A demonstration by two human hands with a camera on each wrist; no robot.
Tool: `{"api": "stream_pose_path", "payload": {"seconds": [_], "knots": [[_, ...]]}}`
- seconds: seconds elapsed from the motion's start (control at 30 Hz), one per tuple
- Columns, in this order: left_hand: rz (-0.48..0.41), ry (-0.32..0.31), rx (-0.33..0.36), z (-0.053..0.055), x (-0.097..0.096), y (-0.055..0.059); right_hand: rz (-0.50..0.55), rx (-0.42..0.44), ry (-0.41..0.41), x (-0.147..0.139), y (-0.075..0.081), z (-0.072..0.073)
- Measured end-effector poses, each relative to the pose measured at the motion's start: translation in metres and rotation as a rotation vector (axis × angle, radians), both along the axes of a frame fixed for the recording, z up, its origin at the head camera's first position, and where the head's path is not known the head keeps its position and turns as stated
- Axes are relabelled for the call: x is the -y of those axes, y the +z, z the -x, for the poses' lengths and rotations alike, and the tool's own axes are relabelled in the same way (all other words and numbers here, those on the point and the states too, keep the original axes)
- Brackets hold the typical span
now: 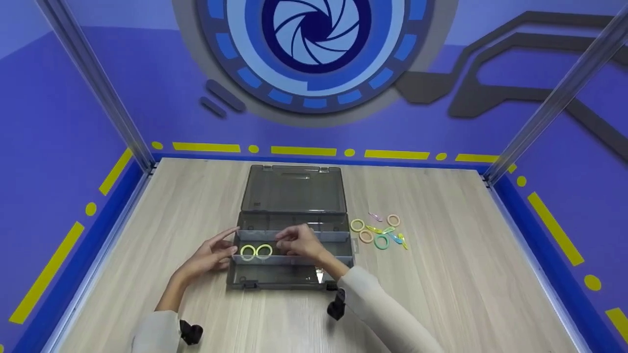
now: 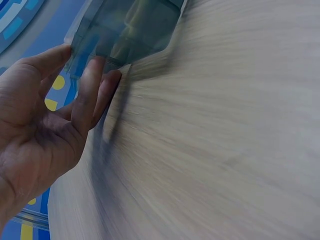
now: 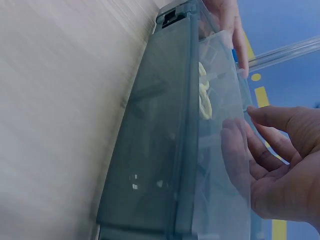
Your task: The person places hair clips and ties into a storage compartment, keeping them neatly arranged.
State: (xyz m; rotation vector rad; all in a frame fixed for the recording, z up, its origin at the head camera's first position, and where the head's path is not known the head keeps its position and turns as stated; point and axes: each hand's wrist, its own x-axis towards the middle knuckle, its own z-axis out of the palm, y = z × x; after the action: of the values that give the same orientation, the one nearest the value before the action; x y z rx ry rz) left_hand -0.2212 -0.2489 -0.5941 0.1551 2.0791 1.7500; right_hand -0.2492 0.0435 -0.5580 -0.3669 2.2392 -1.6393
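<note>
Left hand [image 1: 208,257]: fingers apart, tips touching box [image 1: 289,286] on its left
Yellow rings [image 1: 256,252]: two, side by side, left end of middle compartment [image 1: 338,247]
Right hand [image 1: 304,243]: fingers loosely bent, thumb apart, in middle compartment
Loose rings [image 1: 381,248], clips [image 1: 395,239]: right of box

The wood-grained worktop [image 1: 456,274] carries a grey divided box [image 1: 279,275] just left of its middle, the open lid [image 1: 294,191] towards the far edge. Between box and right edge, nearer the box, lie four rings [image 1: 376,241] and several small coloured clips [image 1: 395,239].
</note>
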Motion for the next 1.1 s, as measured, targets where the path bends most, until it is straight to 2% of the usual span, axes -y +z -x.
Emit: {"api": "stream_pose_path", "payload": {"seconds": [0.1, 0.23, 0.33, 0.47, 0.6, 0.67, 0.9, 1.1], "knots": [[-0.013, -0.006, -0.008, 0.0, 0.001, -0.001, 0.036, 0.011, -0.004, -0.008, 0.002, -0.001], [-0.021, -0.012, -0.015, 0.001, 0.001, -0.001, 0.04, -0.04, -0.007, -0.02, 0.002, 0.001], [-0.016, -0.005, -0.008, 0.0, 0.0, -0.001, 0.074, -0.041, -0.013, -0.03, 0.0, 0.003], [0.007, 0.007, 0.005, -0.001, 0.0, 0.0, 0.166, 0.035, -0.033, -0.046, -0.003, 0.005], [0.026, 0.016, 0.016, -0.002, 0.0, 0.002, 0.218, 0.065, -0.036, -0.062, -0.001, 0.006], [0.029, 0.017, 0.018, -0.002, 0.0, 0.002, 0.209, 0.051, -0.035, -0.07, 0.0, 0.006], [0.017, 0.003, 0.009, -0.002, 0.001, 0.002, 0.217, 0.097, -0.075, -0.099, 0.002, 0.004], [-0.008, -0.022, -0.009, -0.001, 0.002, 0.001, 0.162, 0.084, -0.128, -0.122, 0.005, -0.001]]}}
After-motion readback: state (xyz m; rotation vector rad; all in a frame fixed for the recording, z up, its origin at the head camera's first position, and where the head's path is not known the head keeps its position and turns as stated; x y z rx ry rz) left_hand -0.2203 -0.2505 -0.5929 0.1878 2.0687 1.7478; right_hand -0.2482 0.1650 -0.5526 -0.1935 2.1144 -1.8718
